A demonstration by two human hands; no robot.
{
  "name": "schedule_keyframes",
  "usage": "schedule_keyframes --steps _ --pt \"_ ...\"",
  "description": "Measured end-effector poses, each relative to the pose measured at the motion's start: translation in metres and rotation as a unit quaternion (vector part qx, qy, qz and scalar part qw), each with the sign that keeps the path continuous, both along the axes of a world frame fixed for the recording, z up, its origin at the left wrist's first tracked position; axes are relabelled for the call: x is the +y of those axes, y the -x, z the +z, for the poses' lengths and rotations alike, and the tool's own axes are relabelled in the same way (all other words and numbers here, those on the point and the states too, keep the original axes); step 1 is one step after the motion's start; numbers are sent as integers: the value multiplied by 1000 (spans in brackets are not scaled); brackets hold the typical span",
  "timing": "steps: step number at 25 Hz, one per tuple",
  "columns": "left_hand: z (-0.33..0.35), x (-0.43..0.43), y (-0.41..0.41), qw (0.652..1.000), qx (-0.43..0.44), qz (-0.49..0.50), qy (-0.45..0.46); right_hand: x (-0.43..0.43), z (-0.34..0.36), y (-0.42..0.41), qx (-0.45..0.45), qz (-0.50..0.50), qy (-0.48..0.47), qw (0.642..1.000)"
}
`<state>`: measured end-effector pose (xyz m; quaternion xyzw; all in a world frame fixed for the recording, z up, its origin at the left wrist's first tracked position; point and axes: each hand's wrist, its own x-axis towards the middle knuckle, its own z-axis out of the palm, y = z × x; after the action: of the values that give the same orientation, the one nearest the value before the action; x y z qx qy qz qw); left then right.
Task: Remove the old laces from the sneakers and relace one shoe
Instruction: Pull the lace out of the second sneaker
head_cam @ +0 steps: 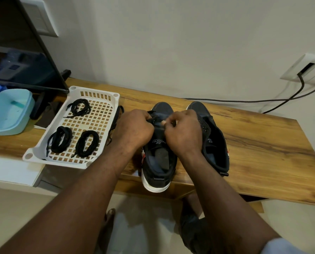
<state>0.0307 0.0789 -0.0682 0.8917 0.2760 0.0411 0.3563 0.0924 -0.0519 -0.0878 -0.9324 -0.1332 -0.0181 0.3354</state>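
Observation:
Two dark sneakers stand side by side on the wooden table (pixel 253 143), toes toward the wall. Over the left sneaker (pixel 159 162) both hands work at the eyelets. My left hand (pixel 133 131) grips a black lace (pixel 152 117) at the shoe's left side. My right hand (pixel 183 132) pinches the lace at the tongue. A length of that lace trails off the shoe's left side (pixel 116 118) onto the table. The right sneaker (pixel 214 140) stands without a lace, its eyelets bare.
A white perforated tray (pixel 101 125) left of the shoes holds three coiled black laces (pixel 87 143). A light-blue lidded box (pixel 8 112) and a dark screen (pixel 24 66) stand further left. Black cables (pixel 244 101) run along the wall to a socket (pixel 307 68).

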Motion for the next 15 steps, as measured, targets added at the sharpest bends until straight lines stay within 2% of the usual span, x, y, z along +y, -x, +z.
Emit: schedule_keyframes --steps 2,3,5,8,12,13,15 --pt "0 1 -1 1000 3 0 0 -5 5 -7 18 -91 -56 994" --pt "0 1 -1 1000 4 0 5 -7 9 -9 19 -107 -51 993" --pt "-1 3 -2 1000 2 5 21 -9 12 -9 23 -75 -24 997" --pt "-2 4 0 1000 -8 5 21 2 13 2 17 46 9 999" --pt "-5 9 2 999 -26 6 22 13 8 15 -3 74 127 989" --pt "-5 9 2 999 -25 7 26 13 6 16 2 65 119 991" --pt "-5 10 3 999 -21 7 29 12 6 15 -14 29 39 999"
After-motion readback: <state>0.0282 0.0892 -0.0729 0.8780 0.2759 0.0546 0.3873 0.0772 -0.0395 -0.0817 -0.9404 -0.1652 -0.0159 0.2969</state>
